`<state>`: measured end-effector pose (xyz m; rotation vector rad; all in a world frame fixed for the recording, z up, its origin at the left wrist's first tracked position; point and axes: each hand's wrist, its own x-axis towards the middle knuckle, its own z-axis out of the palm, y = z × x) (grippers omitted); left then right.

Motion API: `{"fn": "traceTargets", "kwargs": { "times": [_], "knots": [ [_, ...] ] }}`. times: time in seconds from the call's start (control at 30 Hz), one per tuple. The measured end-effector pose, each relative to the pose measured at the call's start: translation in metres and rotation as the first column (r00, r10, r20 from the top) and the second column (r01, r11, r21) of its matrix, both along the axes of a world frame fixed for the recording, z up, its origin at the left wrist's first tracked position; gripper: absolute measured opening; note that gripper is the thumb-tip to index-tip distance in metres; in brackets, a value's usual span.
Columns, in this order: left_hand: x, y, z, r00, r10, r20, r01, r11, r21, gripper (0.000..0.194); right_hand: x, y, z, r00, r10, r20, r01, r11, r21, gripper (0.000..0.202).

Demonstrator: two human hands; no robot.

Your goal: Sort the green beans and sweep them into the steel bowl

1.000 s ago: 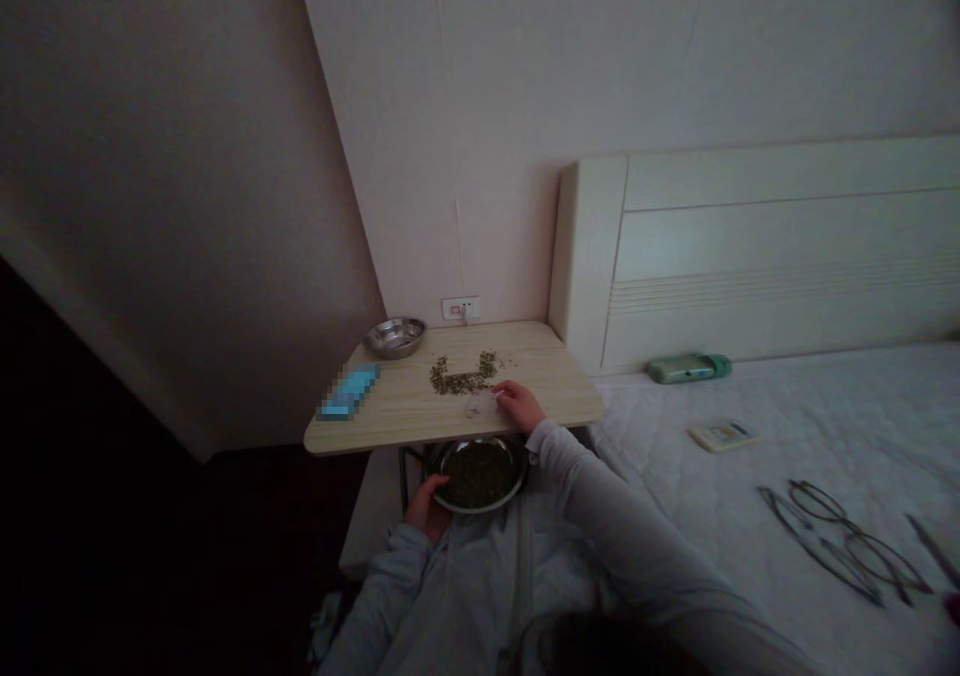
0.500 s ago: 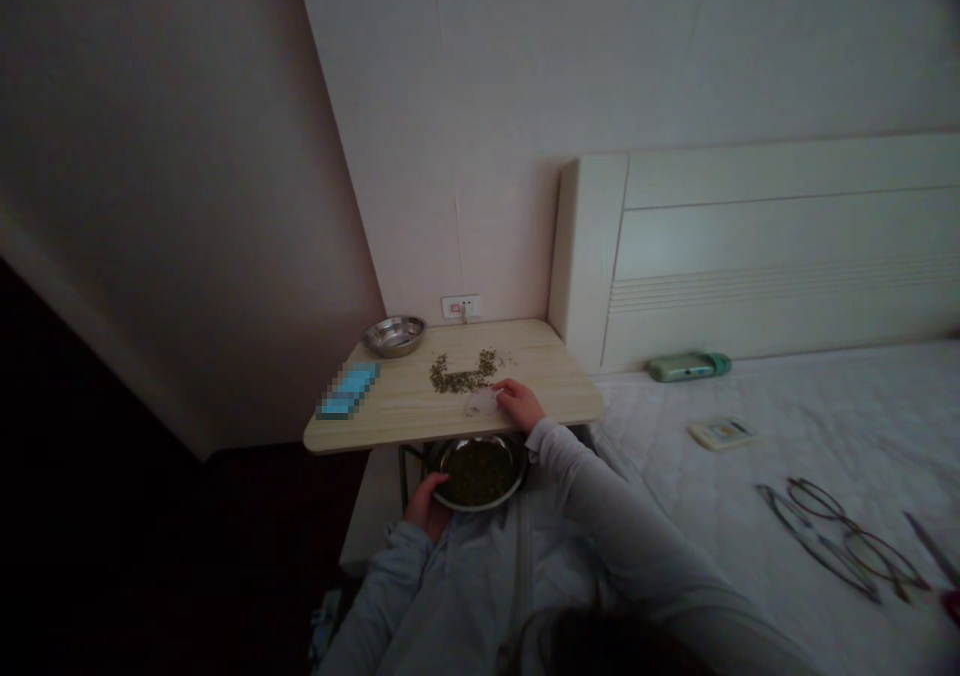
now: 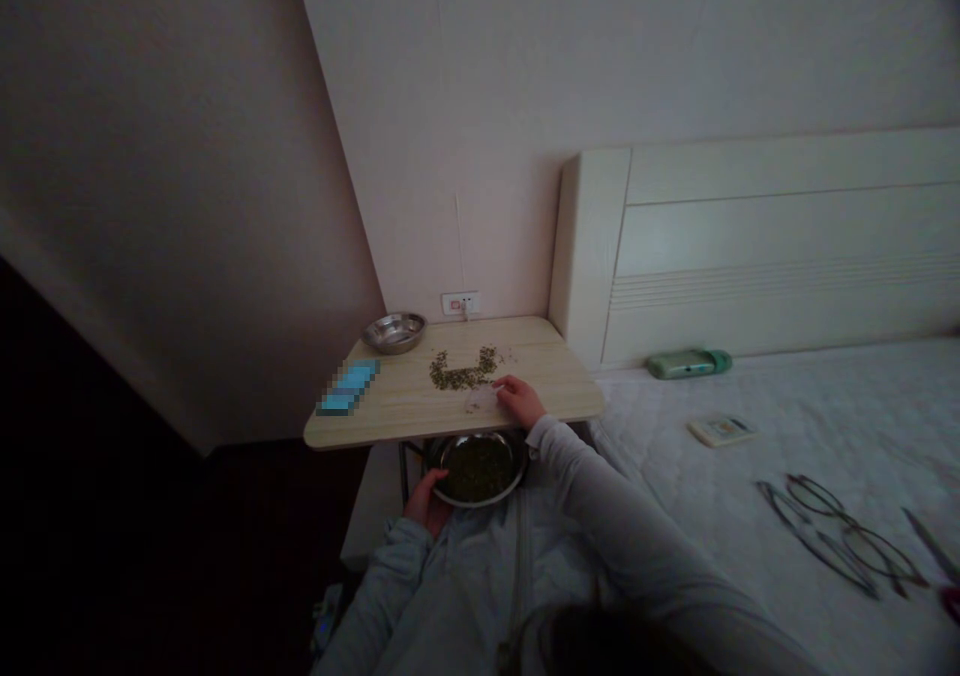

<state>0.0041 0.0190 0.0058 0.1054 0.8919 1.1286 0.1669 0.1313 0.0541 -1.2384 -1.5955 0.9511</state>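
My left hand grips the left rim of a metal bowl, held just below the table's front edge. Small dark green bits, like dried leaves or seeds, lie in the bowl. My right hand rests low over the pale wooden table, its fingers pinched on a thin, clear plastic piece. What kind of piece it is I cannot make out. A few specks show on or under it. Just beyond, a U-shaped spread of green bits lies on the tabletop.
A second metal bowl stands at the table's back left, with a blurred blue phone-like item in front. On the bed to the right lie a green case, a pale box-shaped item, eyeglasses and scissors.
The view has shifted very slightly. My right hand and the clear piece stay almost in place, and my left hand keeps its hold on the bowl.
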Motion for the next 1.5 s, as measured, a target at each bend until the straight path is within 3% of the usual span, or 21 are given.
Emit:
{"fn": "traceTargets", "kwargs": {
  "times": [1.5],
  "knots": [
    [0.0008, -0.0015, 0.0014, 0.999, 0.018, -0.044, -0.017, 1.0, 0.015, 0.031, 0.003, 0.0031, -0.0045, 1.0, -0.011, 0.018, 0.011, 1.0, 0.016, 0.023]
  ]
}}
